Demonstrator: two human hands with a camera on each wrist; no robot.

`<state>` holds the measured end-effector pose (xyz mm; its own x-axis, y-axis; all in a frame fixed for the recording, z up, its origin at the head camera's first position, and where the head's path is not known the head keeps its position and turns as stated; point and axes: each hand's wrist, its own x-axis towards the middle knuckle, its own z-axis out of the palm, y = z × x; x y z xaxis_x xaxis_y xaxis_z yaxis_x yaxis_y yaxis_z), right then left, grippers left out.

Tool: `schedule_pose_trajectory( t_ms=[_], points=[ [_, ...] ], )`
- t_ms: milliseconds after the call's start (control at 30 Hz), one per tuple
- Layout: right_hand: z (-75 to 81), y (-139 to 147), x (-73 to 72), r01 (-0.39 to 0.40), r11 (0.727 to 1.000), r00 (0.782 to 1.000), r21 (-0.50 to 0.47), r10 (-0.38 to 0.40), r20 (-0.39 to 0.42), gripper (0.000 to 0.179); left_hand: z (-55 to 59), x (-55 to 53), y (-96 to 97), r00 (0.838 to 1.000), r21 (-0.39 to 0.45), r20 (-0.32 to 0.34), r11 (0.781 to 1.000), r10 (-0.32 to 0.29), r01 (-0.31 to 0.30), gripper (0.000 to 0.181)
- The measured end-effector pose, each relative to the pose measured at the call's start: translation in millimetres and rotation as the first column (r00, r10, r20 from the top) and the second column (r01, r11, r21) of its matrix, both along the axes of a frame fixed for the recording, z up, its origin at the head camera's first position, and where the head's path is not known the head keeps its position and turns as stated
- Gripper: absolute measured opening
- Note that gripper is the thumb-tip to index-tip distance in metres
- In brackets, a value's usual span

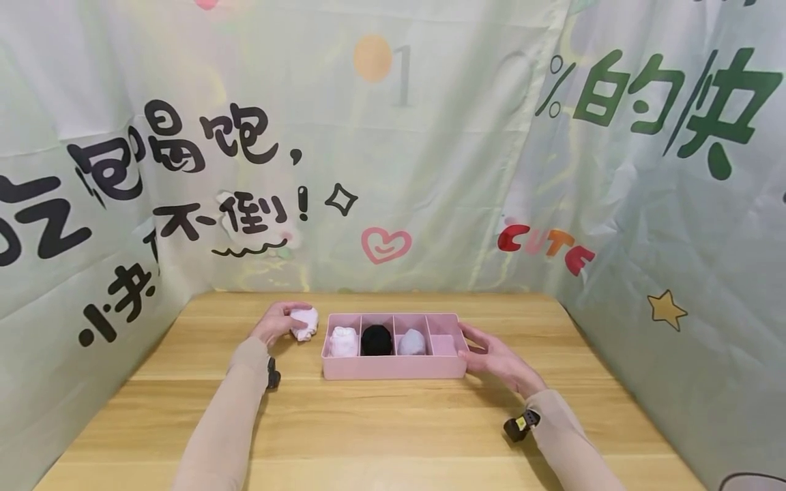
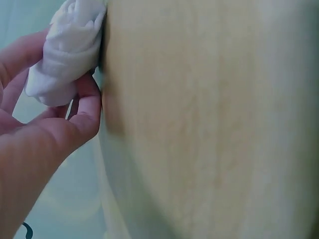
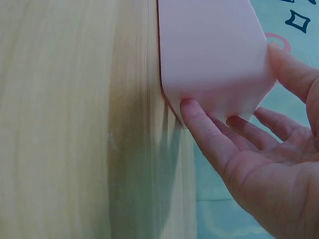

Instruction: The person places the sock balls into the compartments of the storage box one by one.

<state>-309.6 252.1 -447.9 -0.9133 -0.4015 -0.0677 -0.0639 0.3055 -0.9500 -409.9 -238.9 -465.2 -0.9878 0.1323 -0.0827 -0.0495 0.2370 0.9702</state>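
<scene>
My left hand (image 1: 278, 322) grips a rolled white sock (image 1: 305, 324) between thumb and fingers, just left of a pink divided box (image 1: 396, 368). The left wrist view shows the sock's folded cloth (image 2: 67, 59) held close over the wood. My right hand (image 1: 500, 358) rests its fingertips against the box's right end, fingers fairly straight. In the right wrist view, one finger (image 3: 209, 134) touches low on the end wall, and the thumb lies up at the rim. From left, the box's compartments hold a white bundle (image 1: 344, 341), a black bundle (image 1: 376, 339) and a grey bundle (image 1: 412, 342); the rightmost shows its bare floor.
The box stands on a light wooden table (image 1: 393, 429) towards its far side. Printed cloth (image 1: 430, 170) hangs behind the table and along both sides, close to its edges. A small black camera is strapped to each wrist.
</scene>
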Motion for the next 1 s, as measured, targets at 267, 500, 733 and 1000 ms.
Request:
schedule_pose_trajectory(
  t_ms=[267, 500, 733, 1000],
  points=[
    [-2.7, 0, 0.1, -0.018, 1.000, 1.000, -0.011, 0.018, 0.001, 0.080, 3.6, 2.1, 1.0, 0.999, 0.110, 0.010, 0.993, 0.048, -0.049, 0.059],
    [-2.1, 1, 0.7, -0.007, 1.000, 1.000, -0.019, 0.007, -0.001, 0.081, 13.1, 2.0, 0.4, 0.996, 0.099, -0.063, 0.993, 0.066, -0.060, 0.062],
    [-2.4, 0, 1.2, -0.009, 1.000, 1.000, -0.022, 0.009, -0.003, 0.079, 22.6, 7.2, 2.1, 0.990, 0.087, -0.140, 0.996, 0.032, -0.020, 0.063],
    [-3.9, 1, -0.4, -0.021, 0.998, 1.000, -0.051, 0.021, 0.002, 0.079, 36.6, 15.4, 9.4, 0.986, 0.082, -0.166, 0.996, -0.012, 0.026, 0.066]
  ],
)
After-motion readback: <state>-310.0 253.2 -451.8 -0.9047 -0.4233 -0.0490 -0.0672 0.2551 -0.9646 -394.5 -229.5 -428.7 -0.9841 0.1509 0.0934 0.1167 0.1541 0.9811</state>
